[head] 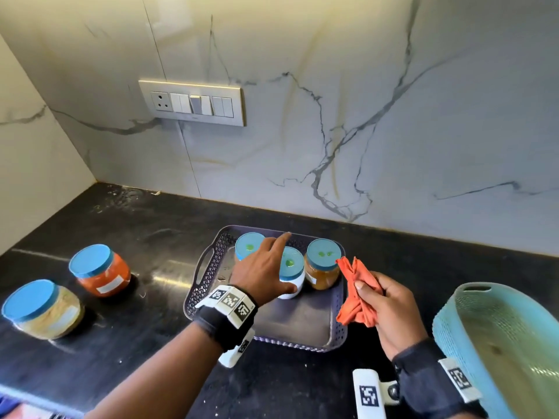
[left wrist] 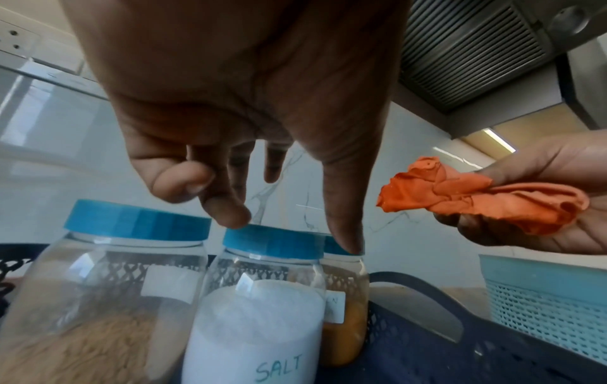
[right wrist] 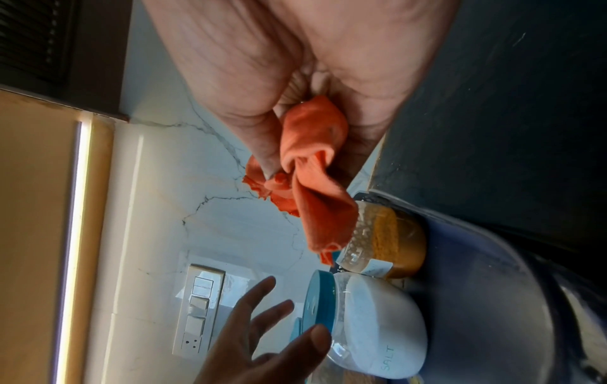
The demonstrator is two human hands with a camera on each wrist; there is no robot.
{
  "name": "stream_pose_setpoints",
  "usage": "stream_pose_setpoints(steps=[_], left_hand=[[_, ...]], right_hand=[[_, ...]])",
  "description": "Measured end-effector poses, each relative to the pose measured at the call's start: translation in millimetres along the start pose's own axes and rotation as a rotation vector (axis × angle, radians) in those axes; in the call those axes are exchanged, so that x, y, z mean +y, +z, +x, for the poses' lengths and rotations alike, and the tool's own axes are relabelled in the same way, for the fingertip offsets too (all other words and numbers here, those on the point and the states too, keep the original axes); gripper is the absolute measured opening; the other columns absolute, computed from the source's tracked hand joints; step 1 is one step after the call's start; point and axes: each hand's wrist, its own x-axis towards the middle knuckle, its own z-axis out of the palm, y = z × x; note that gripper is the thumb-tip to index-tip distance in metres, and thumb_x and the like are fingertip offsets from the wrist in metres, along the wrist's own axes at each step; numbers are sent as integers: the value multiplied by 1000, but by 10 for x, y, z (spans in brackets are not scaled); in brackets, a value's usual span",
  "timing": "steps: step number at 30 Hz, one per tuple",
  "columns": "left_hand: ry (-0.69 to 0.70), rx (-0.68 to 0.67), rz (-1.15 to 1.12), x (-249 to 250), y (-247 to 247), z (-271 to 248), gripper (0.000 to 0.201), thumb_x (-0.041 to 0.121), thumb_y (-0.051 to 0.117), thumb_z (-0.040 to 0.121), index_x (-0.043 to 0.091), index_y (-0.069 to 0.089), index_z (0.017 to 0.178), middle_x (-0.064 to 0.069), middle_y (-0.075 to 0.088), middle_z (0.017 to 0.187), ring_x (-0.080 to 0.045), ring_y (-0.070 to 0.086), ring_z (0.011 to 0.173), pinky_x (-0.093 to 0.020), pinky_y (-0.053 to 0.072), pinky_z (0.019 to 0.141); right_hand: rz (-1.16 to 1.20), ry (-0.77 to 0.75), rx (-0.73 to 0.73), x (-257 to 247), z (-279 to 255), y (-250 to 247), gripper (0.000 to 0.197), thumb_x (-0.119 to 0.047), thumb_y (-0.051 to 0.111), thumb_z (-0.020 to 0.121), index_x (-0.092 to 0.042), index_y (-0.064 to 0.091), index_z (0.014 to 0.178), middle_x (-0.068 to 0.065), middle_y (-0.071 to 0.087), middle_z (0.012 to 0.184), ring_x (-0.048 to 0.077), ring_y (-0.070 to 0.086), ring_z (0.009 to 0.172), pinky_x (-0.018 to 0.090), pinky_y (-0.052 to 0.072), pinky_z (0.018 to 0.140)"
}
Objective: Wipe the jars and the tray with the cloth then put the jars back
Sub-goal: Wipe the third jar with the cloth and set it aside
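Three blue-lidded jars stand at the back of the dark purple tray [head: 302, 325]: a brown-powder jar [head: 249, 246], the white salt jar [head: 292, 272] and a yellow-powder jar [head: 322, 267]. My left hand [head: 282, 261] is spread over the salt jar [left wrist: 262, 324], fingers extended and thumb by its lid; I cannot tell whether it touches. My right hand [head: 381, 300] grips the crumpled orange cloth [head: 357, 294] just right of the tray, above the yellow-powder jar [right wrist: 394, 241]. An orange-powder jar [head: 101, 270] and a beige-powder jar [head: 42, 309] stand on the black counter to the left.
A teal perforated basket [head: 499, 343] sits at the right edge of the counter, close to my right wrist. The marble wall with a switch panel [head: 193, 102] rises just behind the tray. The tray's front half [head: 290, 322] holds nothing.
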Motion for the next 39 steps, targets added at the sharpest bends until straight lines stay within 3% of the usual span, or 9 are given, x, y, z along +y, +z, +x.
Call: stream_pose_setpoints(steps=[6,9,16,21,25,27,31,35,39], left_hand=[[-20,-65,161,78,-4,204,116,49,80,74,32,6,162,-7,52,138,-35,67,107,-46,58,77],[-23,-89,198,109,-13,268,116,50,79,76,32,3,162,-9,56,131,-35,67,106,-44,57,74],[-30,-91,230,159,39,285,113,45,78,76,30,6,161,-12,55,128,-37,68,101,-41,52,67],[-13,-56,225,154,-23,162,111,48,76,72,31,10,159,-7,59,120,-34,67,98,-39,53,68],[27,66,151,104,-324,-62,112,59,72,65,34,12,156,4,60,98,-27,64,94,-38,55,71],[52,156,63,43,-523,-176,109,63,71,61,33,22,154,4,67,103,-27,60,102,-39,54,81],[88,261,-295,-86,-815,-360,108,47,88,61,36,30,150,5,62,103,-18,63,94,-30,51,80],[144,355,-384,-60,-956,-451,113,35,93,63,37,23,153,9,63,109,-12,65,97,-30,55,84],[208,363,-420,28,-972,-472,117,32,94,64,32,21,155,14,63,109,-5,65,99,-16,52,84]], right_hand=[[10,-1,24,-8,6,0,18,4,56,98,-4,73,96,23,56,57,23,58,43,35,41,57],[0,-2,30,2,2,-12,18,4,57,98,-5,73,96,16,57,56,20,54,44,32,39,54],[-33,1,52,38,0,-18,22,0,61,97,-14,77,91,18,62,68,30,54,64,42,44,63],[-17,-12,66,-14,-14,-16,19,0,60,97,-11,75,93,17,62,68,30,55,62,37,47,58],[-11,-23,76,-19,24,16,19,-1,62,96,-12,76,91,17,66,68,30,63,60,45,53,61],[6,-21,87,-28,23,69,20,2,61,96,-11,75,90,14,67,68,25,63,58,36,54,56],[115,24,39,-60,-7,277,15,6,57,97,1,71,97,22,68,75,24,69,56,35,56,49],[182,134,-40,1,17,607,16,4,58,96,0,72,102,28,68,91,31,66,78,54,57,72],[305,253,-167,-26,-9,900,18,6,52,98,3,68,106,22,71,93,27,68,77,37,60,62]])
